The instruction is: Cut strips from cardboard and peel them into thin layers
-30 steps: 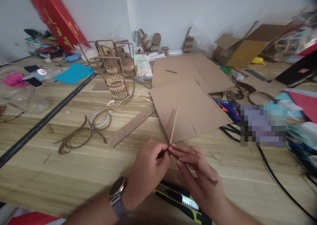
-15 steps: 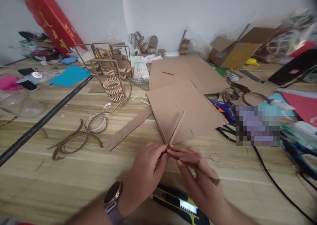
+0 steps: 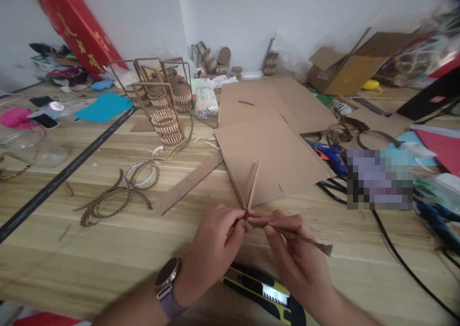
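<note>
A thin brown cardboard strip (image 3: 253,185) points up and away from my fingertips. My left hand (image 3: 219,249), with a watch on its wrist, pinches the strip's near end between thumb and forefinger. My right hand (image 3: 294,254) is closed on a narrow brown paper strip (image 3: 312,242), which runs through its fingers and ends in a flared tip at the right. Both hands' fingertips nearly meet at the joint of the two strips. Beneath the wrists lies a yellow and black utility knife (image 3: 258,295). Past my hands rest flat cardboard sheets (image 3: 269,149).
Small stick-and-cardboard baskets (image 3: 167,125) stand at the back left. Coiled corrugated strips (image 3: 118,196) and a flat cardboard strip (image 3: 187,185) lie left of my hands. A blue glue gun (image 3: 328,158) and a black cable (image 3: 391,249) are at the right.
The cardboard strip has swung to a more upright angle. My right hand has shifted slightly right, and more of the paper strip sticks out beyond it. The view has moved a little.
</note>
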`<act>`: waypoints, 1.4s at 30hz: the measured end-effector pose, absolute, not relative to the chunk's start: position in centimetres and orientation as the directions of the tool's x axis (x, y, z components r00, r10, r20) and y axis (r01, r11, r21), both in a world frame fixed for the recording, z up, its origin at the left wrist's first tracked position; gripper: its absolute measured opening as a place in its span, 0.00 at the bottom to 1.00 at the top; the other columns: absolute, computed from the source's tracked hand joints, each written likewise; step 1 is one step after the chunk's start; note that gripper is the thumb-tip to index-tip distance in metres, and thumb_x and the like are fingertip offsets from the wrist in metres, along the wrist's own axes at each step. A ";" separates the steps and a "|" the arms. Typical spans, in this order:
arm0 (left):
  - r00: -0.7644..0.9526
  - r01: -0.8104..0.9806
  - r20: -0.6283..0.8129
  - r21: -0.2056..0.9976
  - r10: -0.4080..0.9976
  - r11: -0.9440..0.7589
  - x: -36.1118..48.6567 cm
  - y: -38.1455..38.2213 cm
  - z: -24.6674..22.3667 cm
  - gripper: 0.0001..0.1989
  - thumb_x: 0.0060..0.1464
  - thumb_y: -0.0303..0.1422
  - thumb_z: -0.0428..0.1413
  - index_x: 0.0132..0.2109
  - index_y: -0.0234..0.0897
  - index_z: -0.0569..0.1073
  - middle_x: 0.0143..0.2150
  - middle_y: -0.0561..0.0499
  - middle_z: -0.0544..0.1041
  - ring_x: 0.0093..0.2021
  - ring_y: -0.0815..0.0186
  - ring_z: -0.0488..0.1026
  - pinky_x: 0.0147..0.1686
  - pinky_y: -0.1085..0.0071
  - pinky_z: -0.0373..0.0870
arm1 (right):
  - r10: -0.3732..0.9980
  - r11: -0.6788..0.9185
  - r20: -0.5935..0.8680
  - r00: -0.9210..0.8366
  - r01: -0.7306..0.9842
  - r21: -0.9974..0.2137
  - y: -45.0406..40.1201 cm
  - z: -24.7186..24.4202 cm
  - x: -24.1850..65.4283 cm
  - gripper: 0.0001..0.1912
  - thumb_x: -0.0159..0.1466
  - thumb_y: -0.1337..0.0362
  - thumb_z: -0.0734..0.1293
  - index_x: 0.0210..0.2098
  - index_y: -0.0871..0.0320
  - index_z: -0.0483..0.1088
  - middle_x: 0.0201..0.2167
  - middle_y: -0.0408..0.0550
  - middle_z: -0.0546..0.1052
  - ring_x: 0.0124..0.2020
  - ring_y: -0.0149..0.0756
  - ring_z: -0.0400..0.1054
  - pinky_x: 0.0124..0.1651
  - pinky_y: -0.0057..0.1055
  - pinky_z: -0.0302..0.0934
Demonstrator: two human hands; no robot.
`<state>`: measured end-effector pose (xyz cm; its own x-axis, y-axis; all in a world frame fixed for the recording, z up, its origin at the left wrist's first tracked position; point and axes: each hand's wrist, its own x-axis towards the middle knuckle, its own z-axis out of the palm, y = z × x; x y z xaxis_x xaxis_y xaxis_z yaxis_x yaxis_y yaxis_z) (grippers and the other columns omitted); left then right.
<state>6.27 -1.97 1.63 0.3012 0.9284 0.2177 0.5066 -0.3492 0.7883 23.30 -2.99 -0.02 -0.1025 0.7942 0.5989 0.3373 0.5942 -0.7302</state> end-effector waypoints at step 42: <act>0.416 0.663 0.363 0.505 0.834 -0.552 6.4 -2.5 1.3 0.17 0.65 0.24 0.44 0.57 0.33 0.71 0.42 0.43 0.81 0.42 0.57 0.77 0.43 0.59 0.75 | 0.639 0.725 0.724 -0.260 0.518 -0.454 -2.3 0.9 23.4 0.07 0.66 0.70 0.66 0.43 0.53 0.71 0.39 0.46 0.80 0.43 0.35 0.76 0.46 0.35 0.71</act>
